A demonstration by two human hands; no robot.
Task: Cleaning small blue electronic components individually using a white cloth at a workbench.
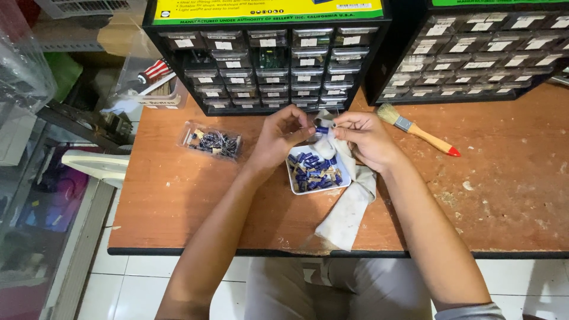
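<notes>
Head view, looking down on worn orange-brown wooden table (195, 201), scuffed, pale chips at 3 o'clock side.

Left hand (277, 139) just left of centre, fingers curled, thumb and forefinger pinched at the tip toward small blue cylindrical component (322, 130); cannot tell whether actually touching its thin lead or only closing beside it.

Right hand (366, 139) just right of centre, closed, gripping blue component at fingertips together with fold of white cloth (347, 207). Cloth soft, crumpled, grubby, draped from right palm down toward 6 o'clock, tail hanging over table edge.

Blue component held in air between both hands, directly above far rim of white tray (293, 176).

White tray square, shallow, glossy, resting on table under hands; filled with loose heap of blue cylinders (314, 170) with taped leads.

At 10 o'clock from hands: clear plastic bag (210, 142), flat, crinkled, more dark blue parts inside.

At 2 o'clock: paintbrush (415, 129), pale bristles, metal ferrule, wooden handle with red tip, lying diagonal.

At 12 o'clock: black drawer cabinet (267, 65), rows of small clear labelled drawers; second cabinet (480, 53) at 1–2 o'clock, angled.

Below table edge at 6 o'clock: grey trousers (332, 290), white tiled floor (118, 290).
</notes>
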